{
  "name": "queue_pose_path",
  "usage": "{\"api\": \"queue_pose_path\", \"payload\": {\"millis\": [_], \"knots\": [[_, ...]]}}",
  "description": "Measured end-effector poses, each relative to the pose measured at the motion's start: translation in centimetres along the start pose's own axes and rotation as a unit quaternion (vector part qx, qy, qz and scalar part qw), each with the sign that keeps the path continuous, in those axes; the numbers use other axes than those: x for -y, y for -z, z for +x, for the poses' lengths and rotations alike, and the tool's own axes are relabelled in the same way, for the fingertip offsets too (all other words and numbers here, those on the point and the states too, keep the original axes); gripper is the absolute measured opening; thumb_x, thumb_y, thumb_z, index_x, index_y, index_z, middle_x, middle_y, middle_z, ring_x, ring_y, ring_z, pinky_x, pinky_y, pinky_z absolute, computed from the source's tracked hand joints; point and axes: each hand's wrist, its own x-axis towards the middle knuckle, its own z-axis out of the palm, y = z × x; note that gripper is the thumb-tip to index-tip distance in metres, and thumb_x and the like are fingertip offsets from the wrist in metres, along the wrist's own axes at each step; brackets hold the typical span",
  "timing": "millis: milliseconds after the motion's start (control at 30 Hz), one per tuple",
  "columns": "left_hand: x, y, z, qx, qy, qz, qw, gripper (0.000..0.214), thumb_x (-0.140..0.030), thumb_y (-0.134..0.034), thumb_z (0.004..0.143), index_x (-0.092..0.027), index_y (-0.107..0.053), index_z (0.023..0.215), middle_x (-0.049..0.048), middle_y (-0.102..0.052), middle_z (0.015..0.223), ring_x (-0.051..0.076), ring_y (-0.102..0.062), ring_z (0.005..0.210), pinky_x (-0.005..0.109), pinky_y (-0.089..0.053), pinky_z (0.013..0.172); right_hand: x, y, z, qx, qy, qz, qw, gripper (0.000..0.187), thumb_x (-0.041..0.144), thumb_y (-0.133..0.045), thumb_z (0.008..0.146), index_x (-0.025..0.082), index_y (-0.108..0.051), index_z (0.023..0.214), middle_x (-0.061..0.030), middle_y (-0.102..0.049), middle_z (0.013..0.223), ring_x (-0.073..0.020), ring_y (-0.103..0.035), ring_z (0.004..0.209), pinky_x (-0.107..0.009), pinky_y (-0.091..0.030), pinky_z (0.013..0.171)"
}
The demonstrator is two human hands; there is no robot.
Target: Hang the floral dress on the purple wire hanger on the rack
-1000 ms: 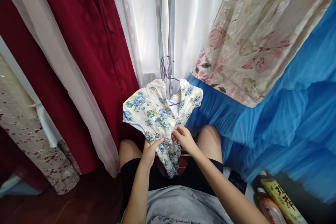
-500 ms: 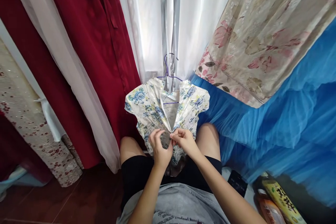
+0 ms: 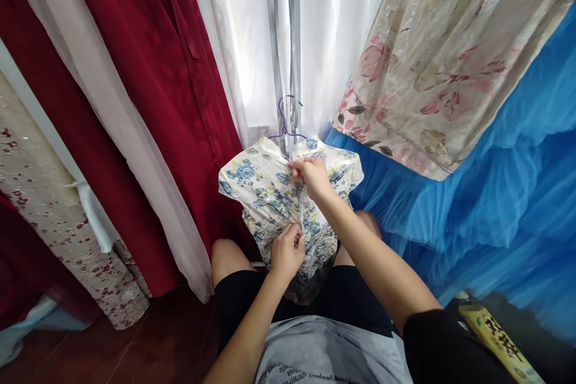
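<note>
A small white dress with blue flowers (image 3: 265, 189) hangs on a purple wire hanger (image 3: 285, 126) from a metal pole (image 3: 281, 42), just above my knees. My left hand (image 3: 287, 250) is closed, pinching the fabric low on the dress front. My right hand (image 3: 309, 173) is up at the neckline, fingers pinched on the top of the closure there. The opening down the middle of the dress looks closed.
Hanging garments crowd round: a dark red one (image 3: 148, 72) and pale sheer cloth (image 3: 99, 102) at left, white curtain (image 3: 333, 30) behind, a floral beige dress (image 3: 441, 54) and blue tulle (image 3: 504, 192) at right. A yellow packet (image 3: 497, 336) lies low right on the dark wooden floor (image 3: 148, 348).
My right hand rose from the waist to the neckline, and the open front of the dress closed up. My left hand stayed low, holding the fabric.
</note>
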Motion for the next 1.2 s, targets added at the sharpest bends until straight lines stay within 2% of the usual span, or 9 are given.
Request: {"api": "queue_pose_path", "payload": {"millis": [200, 367, 433, 600, 700, 833, 967, 1067, 1200], "knots": [[1.1, 0.1, 1.1, 0.053, 0.009, -0.052, 0.997, 0.007, -0.020, -0.061, 0.089, -0.022, -0.062, 0.083, 0.0046, -0.066, 0.086, 0.019, -0.063, 0.074, 0.029, -0.047, 0.066, 1.7, -0.7, 1.5, 0.004, -0.001, 0.035, 0.999, 0.017, 0.024, -0.067, 0.073, 0.018, -0.058, 0.060, 0.0036, -0.053, 0.047, -0.0073, -0.033, 0.038, -0.026, -0.023, 0.041], [-1.6, 6.7, 7.2, -0.140, -0.059, -0.132, 0.980, 0.028, -0.035, -0.057, 0.099, -0.024, -0.064, 0.124, 0.0045, -0.069, 0.091, 0.019, -0.065, 0.080, 0.032, -0.052, 0.080, 0.9, 0.1, -0.6, 0.028, 0.055, 0.022, 0.998, 0.016, 0.029, -0.066, 0.078, 0.021, -0.055, 0.069, 0.0057, -0.051, 0.046, -0.0092, -0.036, 0.040, -0.025, -0.026, 0.044], [-3.5, 9.8, 10.6, -0.175, -0.117, -0.132, 0.969, 0.037, -0.038, -0.053, 0.102, -0.026, -0.059, 0.137, 0.0035, -0.068, 0.094, 0.018, -0.064, 0.078, 0.032, -0.051, 0.080, 1.2, 0.1, -1.1, 0.045, 0.085, 0.000, 0.995, 0.018, 0.030, -0.065, 0.082, 0.022, -0.053, 0.070, 0.0050, -0.052, 0.048, -0.0093, -0.039, 0.042, -0.025, -0.029, 0.046], [-7.0, 13.2, 15.8, -0.124, -0.241, 0.018, 0.962, 0.023, -0.035, -0.052, 0.103, -0.020, -0.070, 0.102, 0.0050, -0.069, 0.094, 0.021, -0.064, 0.090, 0.034, -0.049, 0.087, 0.8, 0.1, -0.3, 0.059, 0.127, -0.022, 0.990, 0.022, 0.033, -0.064, 0.083, 0.023, -0.050, 0.070, 0.0055, -0.049, 0.049, -0.0099, -0.040, 0.044, -0.025, -0.030, 0.049], [-7.5, 13.5, 16.3, -0.178, -0.258, 0.048, 0.949, 0.022, -0.032, -0.052, 0.104, -0.020, -0.067, 0.094, 0.0054, -0.069, 0.094, 0.021, -0.063, 0.095, 0.033, -0.047, 0.089, -1.4, 0.2, 0.8, 0.025, 0.116, -0.051, 0.992, 0.022, 0.034, -0.065, 0.077, 0.023, -0.049, 0.067, 0.0061, -0.046, 0.049, -0.0109, -0.038, 0.045, -0.026, -0.028, 0.048], [-4.7, 16.3, 16.7, -0.331, -0.181, -0.036, 0.926, 0.021, -0.032, -0.052, 0.103, -0.019, -0.065, 0.093, 0.0027, -0.067, 0.090, 0.017, -0.063, 0.088, 0.027, -0.047, 0.083, -4.5, 0.9, 0.1, 0.017, 0.074, -0.126, 0.989, 0.021, 0.033, -0.063, 0.071, 0.023, -0.048, 0.061, 0.0050, -0.045, 0.050, -0.0113, -0.037, 0.048, -0.026, -0.027, 0.050], [1.7, 19.3, 17.1, -0.477, 0.001, -0.186, 0.859, 0.012, -0.023, -0.054, 0.098, -0.018, -0.062, 0.091, 0.0016, -0.065, 0.096, 0.014, -0.062, 0.098, 0.024, -0.047, 0.090, -5.1, 1.5, -2.6, 0.050, 0.077, -0.160, 0.983, 0.022, 0.033, -0.061, 0.073, 0.022, -0.046, 0.060, 0.0064, -0.041, 0.051, -0.0105, -0.034, 0.049, -0.025, -0.025, 0.051], [6.0, 17.8, 15.6, -0.441, 0.226, -0.383, 0.780, 0.020, -0.023, -0.042, 0.101, -0.020, -0.055, 0.086, 0.0016, -0.064, 0.098, 0.015, -0.063, 0.103, 0.028, -0.049, 0.091, -5.4, 1.7, -3.9, 0.068, 0.084, -0.172, 0.979, 0.021, 0.032, -0.060, 0.075, 0.022, -0.046, 0.063, 0.0064, -0.042, 0.052, -0.0109, -0.035, 0.050, -0.025, -0.025, 0.051], [8.3, 11.4, 12.2, -0.339, 0.328, -0.462, 0.751, 0.020, -0.020, -0.043, 0.097, -0.020, -0.051, 0.078, 0.0057, -0.064, 0.089, 0.022, -0.068, 0.102, 0.040, -0.052, 0.090, -8.0, 4.0, -4.1, 0.038, 0.045, -0.216, 0.974, 0.019, 0.032, -0.055, 0.079, 0.023, -0.045, 0.066, 0.0047, -0.046, 0.055, -0.0129, -0.041, 0.053, -0.025, -0.030, 0.053]]}}
